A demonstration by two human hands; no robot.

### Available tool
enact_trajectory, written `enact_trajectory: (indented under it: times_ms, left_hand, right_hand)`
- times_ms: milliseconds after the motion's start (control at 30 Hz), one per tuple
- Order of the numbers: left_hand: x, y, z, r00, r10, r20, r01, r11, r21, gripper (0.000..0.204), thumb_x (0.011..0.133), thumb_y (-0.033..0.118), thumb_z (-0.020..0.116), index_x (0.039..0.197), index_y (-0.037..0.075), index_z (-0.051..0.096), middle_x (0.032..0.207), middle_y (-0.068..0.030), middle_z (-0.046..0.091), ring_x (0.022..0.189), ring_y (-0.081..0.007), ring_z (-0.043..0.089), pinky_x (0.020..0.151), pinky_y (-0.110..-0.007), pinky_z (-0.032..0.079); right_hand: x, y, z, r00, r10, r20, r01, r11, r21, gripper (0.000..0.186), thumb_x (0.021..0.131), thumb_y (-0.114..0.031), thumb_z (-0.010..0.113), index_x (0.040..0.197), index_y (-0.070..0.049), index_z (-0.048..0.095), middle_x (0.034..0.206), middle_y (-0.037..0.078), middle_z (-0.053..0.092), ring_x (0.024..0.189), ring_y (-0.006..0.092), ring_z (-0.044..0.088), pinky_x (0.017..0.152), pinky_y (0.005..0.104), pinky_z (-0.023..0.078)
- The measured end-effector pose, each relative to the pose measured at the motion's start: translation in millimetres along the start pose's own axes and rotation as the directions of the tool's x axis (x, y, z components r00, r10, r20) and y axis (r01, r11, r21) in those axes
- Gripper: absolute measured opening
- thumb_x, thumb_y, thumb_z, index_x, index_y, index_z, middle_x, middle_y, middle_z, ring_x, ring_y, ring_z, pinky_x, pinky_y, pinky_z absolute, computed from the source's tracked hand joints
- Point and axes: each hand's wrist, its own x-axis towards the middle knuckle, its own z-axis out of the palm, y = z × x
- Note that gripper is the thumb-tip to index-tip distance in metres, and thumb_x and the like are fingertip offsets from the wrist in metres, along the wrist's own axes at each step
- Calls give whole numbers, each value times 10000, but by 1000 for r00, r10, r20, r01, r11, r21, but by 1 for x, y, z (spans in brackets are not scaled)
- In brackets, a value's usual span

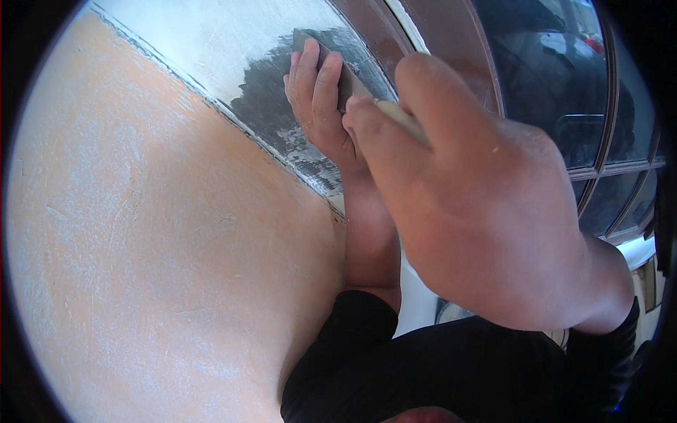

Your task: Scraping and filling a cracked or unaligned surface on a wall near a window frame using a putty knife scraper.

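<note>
My right hand (479, 190) is closed around the pale wooden handle (402, 116) of a scraper. The scraper's grey metal blade (352, 83) lies against a white-painted strip of wall (204, 42). My left hand (316, 102) rests on the blade and the surface, its fingers stretched out. Around the blade and the left fingertips is a dark grey patch (264, 92) with ragged edges, where the white coat is gone. Part of the blade is hidden under the left fingers, and most of the handle is inside my right fist.
A peach-coloured wall (162, 233) with whitish scuffs fills the left side. A cracked seam (240, 123) divides it from the white strip. On the right stands a brown frame (458, 42) with dark glass panes (550, 77).
</note>
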Motion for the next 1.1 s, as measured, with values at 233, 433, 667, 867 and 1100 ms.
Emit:
enact_trajectory:
  times_ms: [233,433,667,867,1100]
  left_hand:
    - [1,-2,-1,998,59,0,-59,996,65,526,1050,480,340,1226,66,614,1308,-192,622,1208,-432,569,1046,-569,392]
    - [2,-9,-9,992,127,26,-129,980,149,482,1062,423,341,1200,54,619,1291,-190,626,1146,-412,591,1004,-544,437]
    - [-3,-5,-4,992,117,-45,-107,980,170,308,1043,282,428,1172,67,606,1260,-167,634,1180,-386,573,1017,-536,432]
    - [-4,-3,-9,999,49,17,-52,978,204,251,983,133,546,1227,83,581,1292,-159,610,1211,-381,553,1025,-542,420]
    - [6,-5,0,984,175,-39,-162,960,228,271,1017,247,500,1197,72,602,1313,-163,593,1178,-377,557,1027,-540,413]
  right_hand:
    - [4,-11,-8,998,40,57,-41,999,13,388,716,-41,657,1097,34,659,988,126,535,688,175,622,503,235,491]
    - [16,-15,-17,991,83,103,-91,993,77,398,716,-47,654,1105,32,656,1000,130,541,686,169,625,499,230,487]
    - [12,-11,-2,974,22,227,20,984,-180,417,717,-56,650,1124,34,646,1029,145,553,704,161,636,488,225,480]
    - [6,-2,12,999,-9,-40,8,999,-35,392,727,-76,656,1100,43,656,1056,148,563,630,126,618,463,220,466]
    - [-2,-9,12,998,-57,-27,53,989,-137,378,724,-78,663,1086,28,665,1028,128,564,610,129,609,457,218,455]
